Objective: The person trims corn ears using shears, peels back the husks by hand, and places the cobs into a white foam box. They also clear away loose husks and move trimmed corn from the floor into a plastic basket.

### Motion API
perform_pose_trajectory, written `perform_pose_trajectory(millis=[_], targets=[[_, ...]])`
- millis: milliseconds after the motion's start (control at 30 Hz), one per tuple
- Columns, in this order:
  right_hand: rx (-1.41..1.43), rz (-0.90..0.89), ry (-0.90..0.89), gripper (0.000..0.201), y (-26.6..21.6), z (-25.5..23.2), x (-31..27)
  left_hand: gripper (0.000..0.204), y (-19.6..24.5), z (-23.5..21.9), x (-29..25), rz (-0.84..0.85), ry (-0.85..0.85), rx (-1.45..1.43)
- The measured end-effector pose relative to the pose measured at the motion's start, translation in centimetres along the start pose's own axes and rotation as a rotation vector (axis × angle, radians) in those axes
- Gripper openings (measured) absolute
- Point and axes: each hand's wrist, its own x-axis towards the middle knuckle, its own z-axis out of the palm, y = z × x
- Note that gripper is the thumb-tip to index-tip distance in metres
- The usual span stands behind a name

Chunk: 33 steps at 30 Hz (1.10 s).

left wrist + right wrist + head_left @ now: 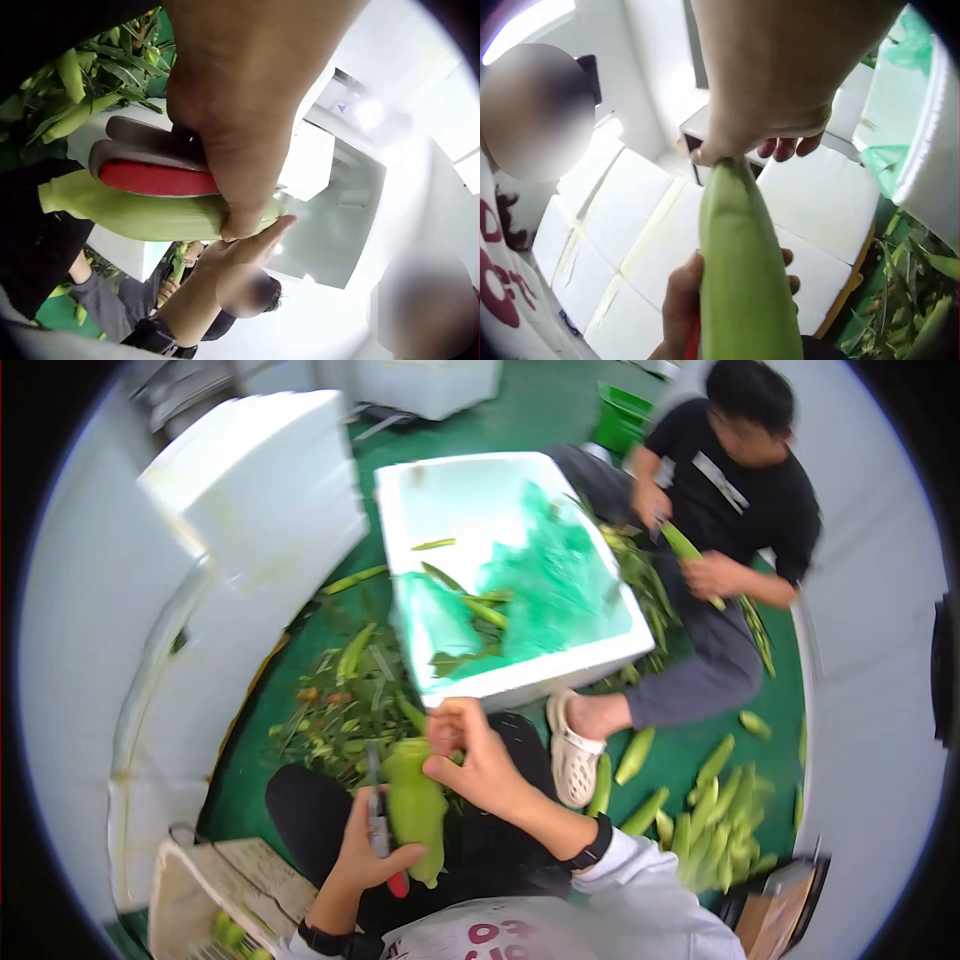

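Observation:
My left hand (365,855) holds an ear of corn in its green husk (415,810) together with pruning shears (378,825), whose red and grey handles (159,178) lie along the husk in the left wrist view. The ear stands roughly upright over my lap, narrow tip up in the right wrist view. At that tip is my right hand (480,765), its fingers bent and the thumb beside the husk (739,247); I cannot tell whether it pinches the tip.
A white foam box (540,685) with green plastic bag (560,570) and husk scraps stands ahead. Stripped leaves (335,710) lie left of it. At right, husked-in corn ears (725,820) are piled. Another person (740,480) sits holding an ear. White boxes (270,490) line the left.

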Motion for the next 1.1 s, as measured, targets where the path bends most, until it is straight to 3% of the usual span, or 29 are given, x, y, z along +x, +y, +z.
perform_pose_trajectory(millis=[33, 67, 100, 133, 167, 200, 267, 333, 433, 467, 500, 533, 567, 633, 667, 733, 800, 833, 867, 900, 933, 967, 1033, 1067, 1100], targets=[[0.305, 0.121, -0.046, 0.067, 1.2, 0.0, -1.0, 0.076, 0.6, 1.1, 0.0, -0.035, 0.085, -0.108], [0.415, 0.206, -0.117, 0.071, 2.3, 0.3, -2.4, 0.078, 1.4, 2.3, 0.3, -0.078, 0.161, -0.214], [0.373, 0.314, -0.209, 0.077, 1.7, 0.3, -4.1, 0.080, 2.1, 3.2, 1.0, -0.103, 0.163, -0.273], [0.418, 0.277, -0.262, 0.083, 2.0, 0.4, -6.2, 0.082, 2.9, 4.0, 1.8, -0.134, 0.167, -0.333], [0.337, 0.203, -0.236, 0.089, 2.0, 0.2, -7.5, 0.082, 3.3, 4.6, 2.7, -0.151, 0.047, -0.284], [0.419, 0.307, -0.186, 0.090, 1.6, -0.8, -8.5, 0.083, 3.6, 5.0, 3.3, -0.155, -0.057, -0.236], [0.286, 0.217, 0.034, 0.085, 4.0, -3.1, -11.1, 0.078, 3.9, 5.8, 3.9, -0.230, -0.129, -0.003], [0.683, 0.309, 0.315, 0.069, 3.7, -6.9, -15.1, 0.073, 3.6, 6.3, 4.8, -0.287, -0.111, -0.069], [0.900, 0.306, 1.061, 0.043, 8.7, -13.2, -23.0, 0.066, 1.5, 3.9, 5.7, -0.334, -0.073, -0.273], [0.776, 0.451, 1.328, 0.042, 10.7, -16.0, -26.4, 0.064, 1.3, 3.4, 5.8, -0.355, -0.028, -0.305], [0.493, 0.503, 1.520, 0.045, 12.6, -18.7, -29.9, 0.062, 1.1, 2.6, 5.9, -0.362, 0.002, -0.300], [0.400, 0.620, 1.673, 0.056, 12.5, -21.0, -33.1, 0.061, 1.0, 1.7, 5.9, -0.387, 0.039, -0.308], [0.113, 0.772, 1.801, 0.074, 17.0, -24.2, -39.2, 0.064, 0.8, 0.7, 6.1, -0.401, 0.086, -0.334], [-0.264, 1.059, 1.874, 0.094, 17.7, -28.7, -46.0, 0.066, 0.1, -1.5, 6.0, -0.392, 0.148, -0.373], [-0.339, 0.912, 1.994, 0.092, 18.6, -30.7, -49.0, 0.067, 0.2, -2.2, 5.9, -0.382, 0.148, -0.385], [-0.837, 1.065, 1.864, 0.081, 20.3, -34.7, -56.0, 0.069, 0.5, -3.1, 5.7, -0.365, 0.207, -0.431], [-1.323, 1.085, 1.666, 0.069, 17.6, -34.0, -50.4, 0.072, 0.5, -3.6, 5.4, -0.318, 0.250, -0.491], [-1.382, 0.920, 1.503, 0.058, 17.6, -33.5, -47.5, 0.072, 0.6, -3.4, 5.3, -0.290, 0.271, -0.486], [-1.327, 0.736, 1.335, 0.048, 18.9, -33.1, -45.4, 0.073, 0.4, -3.2, 5.1, -0.263, 0.291, -0.485], [-0.963, 0.666, 1.257, 0.039, 18.4, -30.9, -40.4, 0.073, 0.2, -3.1, 4.8, -0.267, 0.316, -0.473], [-0.862, 0.669, 1.048, 0.037, 22.1, -29.7, -39.4, 0.074, -0.1, -2.8, 4.6, -0.283, 0.335, -0.504], [-0.693, 0.850, 0.819, 0.044, 21.0, -26.8, -34.6, 0.073, -0.6, -3.0, 4.1, -0.307, 0.312, -0.489], [-0.872, 0.963, 0.640, 0.066, 29.4, -23.3, -32.9, 0.072, -1.3, -2.0, 3.6, -0.347, 0.304, -0.486], [-0.697, 1.098, 0.601, 0.075, 31.1, -22.0, -31.3, 0.071, -1.8, -2.1, 3.3, -0.370, 0.309, -0.489], [-0.781, 1.089, 0.714, 0.085, 32.6, -20.1, -30.5, 0.071, -1.9, -1.9, 3.1, -0.391, 0.329, -0.489]])
